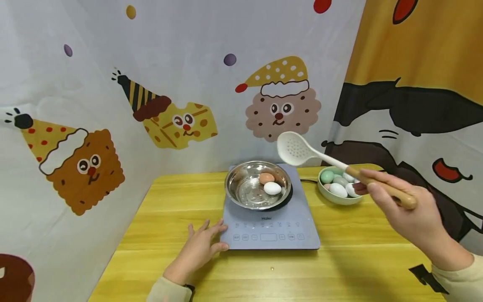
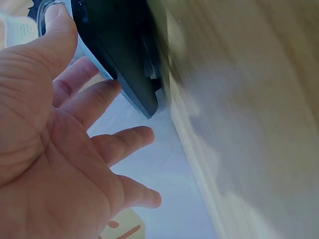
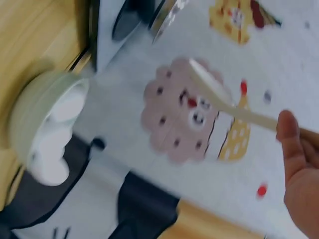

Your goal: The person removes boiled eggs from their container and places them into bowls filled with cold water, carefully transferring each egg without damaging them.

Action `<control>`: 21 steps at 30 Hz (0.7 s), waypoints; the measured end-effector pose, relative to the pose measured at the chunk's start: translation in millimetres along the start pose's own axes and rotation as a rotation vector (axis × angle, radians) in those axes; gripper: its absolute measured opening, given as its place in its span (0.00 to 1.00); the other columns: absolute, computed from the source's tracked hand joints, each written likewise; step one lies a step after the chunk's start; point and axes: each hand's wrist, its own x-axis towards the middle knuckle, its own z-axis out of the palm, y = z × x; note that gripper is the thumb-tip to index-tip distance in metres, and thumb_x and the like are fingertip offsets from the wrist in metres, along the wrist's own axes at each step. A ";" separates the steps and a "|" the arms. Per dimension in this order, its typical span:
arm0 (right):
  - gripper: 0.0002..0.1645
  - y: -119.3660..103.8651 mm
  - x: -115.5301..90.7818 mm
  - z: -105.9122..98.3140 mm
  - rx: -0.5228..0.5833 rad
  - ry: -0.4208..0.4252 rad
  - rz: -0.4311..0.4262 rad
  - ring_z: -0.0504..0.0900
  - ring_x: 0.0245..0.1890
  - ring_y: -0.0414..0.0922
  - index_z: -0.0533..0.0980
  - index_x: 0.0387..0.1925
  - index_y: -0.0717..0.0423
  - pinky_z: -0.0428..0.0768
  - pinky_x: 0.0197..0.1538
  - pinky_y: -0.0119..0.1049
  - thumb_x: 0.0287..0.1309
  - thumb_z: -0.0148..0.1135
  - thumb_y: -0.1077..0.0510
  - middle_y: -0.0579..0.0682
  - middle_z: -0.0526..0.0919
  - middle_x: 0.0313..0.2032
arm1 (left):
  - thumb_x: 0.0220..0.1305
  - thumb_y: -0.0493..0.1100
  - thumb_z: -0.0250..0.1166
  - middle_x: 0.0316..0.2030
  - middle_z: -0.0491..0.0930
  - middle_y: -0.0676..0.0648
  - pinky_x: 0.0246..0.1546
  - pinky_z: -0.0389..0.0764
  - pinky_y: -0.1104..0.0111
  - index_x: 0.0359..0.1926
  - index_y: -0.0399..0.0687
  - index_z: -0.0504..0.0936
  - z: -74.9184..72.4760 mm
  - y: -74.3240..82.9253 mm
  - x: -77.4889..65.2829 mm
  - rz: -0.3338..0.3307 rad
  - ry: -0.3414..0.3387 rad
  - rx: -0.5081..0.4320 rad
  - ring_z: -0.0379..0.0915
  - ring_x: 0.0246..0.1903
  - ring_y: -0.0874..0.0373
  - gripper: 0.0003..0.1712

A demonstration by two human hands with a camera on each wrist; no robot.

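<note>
My right hand (image 1: pixel 411 209) grips the wooden handle of a white slotted spoon (image 1: pixel 294 149), raised above the table. The spoon's perforated bowl hangs in the air up and right of a steel pan (image 1: pixel 234 184). Inside the pan lie a brown egg (image 1: pixel 266 178) and a white egg (image 1: pixel 272 188). The pan stands on a grey-blue induction cooker (image 1: pixel 269 228). At the cooker's front left edge rests my left hand (image 1: pixel 200 249), its fingers spread, with thumb and fingertips touching the side. In the left wrist view the left palm (image 2: pixel 55 164) holds nothing.
A pale green bowl (image 1: pixel 341 200) with several white, green and pinkish eggs stands right of the cooker, near my right hand. A black cord (image 1: pixel 309 180) runs behind it. Yellow wooden table (image 1: pixel 173 201) lies underneath; a cartoon-printed cloth (image 1: pixel 196 37) hangs behind.
</note>
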 end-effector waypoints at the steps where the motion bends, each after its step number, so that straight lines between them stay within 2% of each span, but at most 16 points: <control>1: 0.16 0.9 3.8 7.2 0.018 -0.031 -0.083 0.90 0.46 0.25 0.82 0.57 0.75 0.79 0.45 0.10 0.72 0.62 0.71 0.34 0.92 0.49 | 0.61 0.56 0.75 0.76 0.73 0.49 0.72 0.36 0.17 0.69 0.52 0.82 -0.3 0.6 0.4 0.002 -0.004 -0.005 0.61 0.78 0.27 0.36; 2: 0.16 2.0 7.6 13.8 0.040 -0.060 -0.159 0.89 0.47 0.25 0.82 0.56 0.76 0.80 0.44 0.10 0.73 0.64 0.68 0.34 0.92 0.51 | 0.61 0.56 0.75 0.76 0.74 0.49 0.72 0.36 0.17 0.69 0.52 0.82 -0.2 1.1 0.6 0.003 -0.006 -0.007 0.61 0.78 0.26 0.36; 3: 0.17 3.2 11.3 19.5 0.056 -0.095 -0.224 0.89 0.48 0.25 0.83 0.55 0.76 0.82 0.48 0.13 0.74 0.64 0.64 0.36 0.91 0.53 | 0.61 0.56 0.75 0.76 0.74 0.48 0.72 0.36 0.17 0.69 0.52 0.82 -0.1 1.5 0.7 0.004 -0.008 -0.010 0.61 0.78 0.26 0.36; 5: 0.22 5.2 17.1 27.7 0.074 -0.173 -0.310 0.88 0.50 0.25 0.83 0.55 0.74 0.82 0.49 0.14 0.76 0.65 0.56 0.39 0.90 0.56 | 0.60 0.56 0.75 0.76 0.74 0.48 0.72 0.36 0.17 0.68 0.52 0.82 0.5 2.0 0.4 0.007 -0.009 -0.011 0.61 0.77 0.26 0.36; 6: 0.21 5.5 19.6 30.2 0.073 -0.209 -0.331 0.88 0.51 0.26 0.84 0.56 0.72 0.83 0.49 0.14 0.76 0.66 0.56 0.41 0.90 0.57 | 0.60 0.56 0.75 0.76 0.74 0.48 0.72 0.36 0.17 0.68 0.52 0.83 0.9 2.1 0.2 0.009 -0.008 -0.010 0.61 0.77 0.26 0.36; 9: 0.20 4.2 24.6 30.8 -0.017 -0.310 -0.331 0.85 0.49 0.26 0.85 0.60 0.61 0.81 0.52 0.14 0.69 0.71 0.61 0.40 0.90 0.57 | 0.59 0.56 0.76 0.75 0.74 0.48 0.72 0.37 0.17 0.67 0.52 0.83 1.9 1.6 -0.4 0.015 0.005 0.000 0.62 0.77 0.26 0.36; 11: 0.22 5.5 28.2 30.4 -0.043 -0.347 -0.356 0.83 0.46 0.28 0.84 0.62 0.59 0.81 0.50 0.15 0.66 0.72 0.64 0.40 0.91 0.52 | 0.59 0.55 0.76 0.75 0.74 0.48 0.72 0.37 0.17 0.67 0.52 0.83 1.9 1.3 -0.3 0.018 0.014 0.004 0.62 0.77 0.26 0.35; 16: 0.22 6.3 37.6 29.0 -0.061 -0.434 -0.402 0.79 0.40 0.28 0.82 0.64 0.61 0.80 0.44 0.18 0.71 0.69 0.62 0.39 0.88 0.43 | 0.60 0.56 0.76 0.75 0.74 0.48 0.72 0.37 0.17 0.67 0.52 0.83 0.7 0.7 0.3 0.018 0.015 0.009 0.62 0.77 0.26 0.35; 19: 0.22 4.1 40.0 28.3 -0.096 -0.476 -0.388 0.79 0.40 0.27 0.82 0.64 0.60 0.80 0.44 0.16 0.71 0.69 0.62 0.36 0.88 0.44 | 0.59 0.56 0.76 0.75 0.74 0.48 0.72 0.36 0.17 0.67 0.52 0.83 0.4 0.4 0.1 0.017 0.011 0.005 0.61 0.77 0.25 0.36; 21: 0.19 4.6 40.3 29.5 -0.111 -0.474 -0.401 0.79 0.40 0.27 0.83 0.62 0.58 0.81 0.43 0.16 0.76 0.65 0.57 0.35 0.88 0.44 | 0.59 0.56 0.76 0.75 0.74 0.47 0.72 0.36 0.17 0.67 0.52 0.83 0.6 0.2 -0.1 0.019 0.013 0.008 0.61 0.77 0.25 0.36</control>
